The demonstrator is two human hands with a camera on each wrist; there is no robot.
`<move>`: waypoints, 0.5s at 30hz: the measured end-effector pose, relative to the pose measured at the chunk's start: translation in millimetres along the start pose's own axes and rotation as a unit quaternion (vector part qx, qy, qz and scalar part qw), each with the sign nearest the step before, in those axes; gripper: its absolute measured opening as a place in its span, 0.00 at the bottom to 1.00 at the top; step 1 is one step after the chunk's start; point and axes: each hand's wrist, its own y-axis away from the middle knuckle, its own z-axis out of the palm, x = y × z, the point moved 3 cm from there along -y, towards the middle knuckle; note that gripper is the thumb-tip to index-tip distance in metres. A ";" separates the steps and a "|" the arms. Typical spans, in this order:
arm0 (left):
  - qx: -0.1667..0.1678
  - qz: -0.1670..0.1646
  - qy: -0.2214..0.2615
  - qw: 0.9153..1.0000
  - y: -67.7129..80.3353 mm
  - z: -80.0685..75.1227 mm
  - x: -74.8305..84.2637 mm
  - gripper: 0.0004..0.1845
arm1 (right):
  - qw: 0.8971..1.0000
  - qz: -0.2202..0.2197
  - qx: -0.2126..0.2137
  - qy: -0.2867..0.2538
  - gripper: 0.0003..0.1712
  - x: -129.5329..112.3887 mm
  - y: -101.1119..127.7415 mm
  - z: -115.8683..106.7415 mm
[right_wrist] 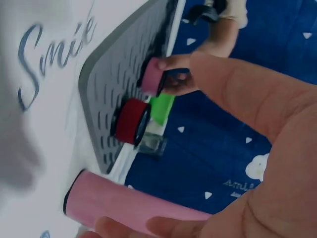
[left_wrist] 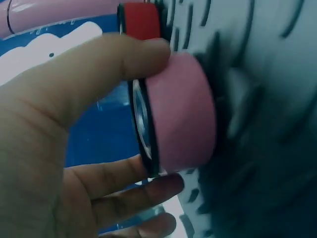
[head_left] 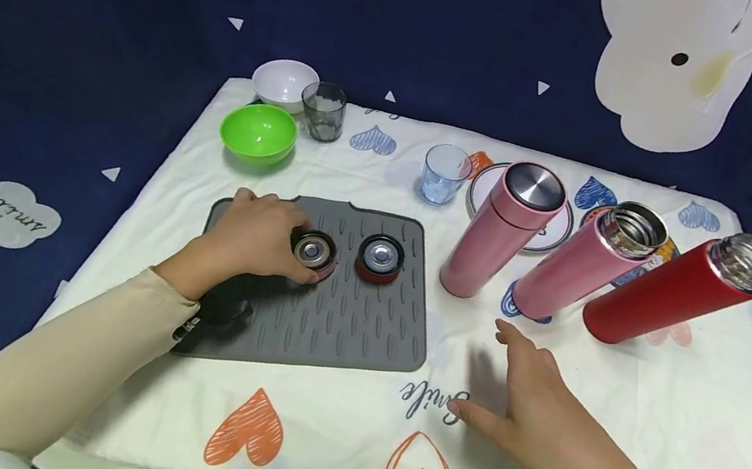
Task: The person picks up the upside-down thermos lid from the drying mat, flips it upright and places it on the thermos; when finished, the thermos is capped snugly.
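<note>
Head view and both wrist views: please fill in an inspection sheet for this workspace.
Surface: white printed cloth; gray mat on it.
Job's things: pink lid; red lid on the mat; capped pink bottle, open pink bottle and open red bottle standing right of the mat.
Clutter: white bowl, green bowl, dark glass, clear glass, plate and patterned plate, toward the back.
Hands: left hand pinches the pink lid; right hand holds nothing, thumb apart from fingers.
Cables: nothing seen.
Surroundings: dark blue backdrop with white triangles and clouds.
</note>
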 end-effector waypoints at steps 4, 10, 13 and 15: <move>0.014 0.004 0.022 1.000 1.8 -0.7 5.7 0.36 | 1.000 -0.021 0.007 0.009 0.46 0.3 -15.7 1.0; 0.099 0.130 0.030 0.986 28.1 -15.6 71.0 0.34 | 0.991 -0.037 -0.061 -0.113 0.34 -14.0 -40.8 4.9; 0.130 0.217 0.026 0.967 37.9 -20.0 113.4 0.33 | 0.978 -0.054 -0.090 -0.182 0.25 -25.3 -52.2 9.9; 0.136 0.251 0.032 0.958 39.2 -19.8 132.1 0.35 | 0.971 -0.051 -0.088 -0.218 0.18 -28.4 -55.8 10.5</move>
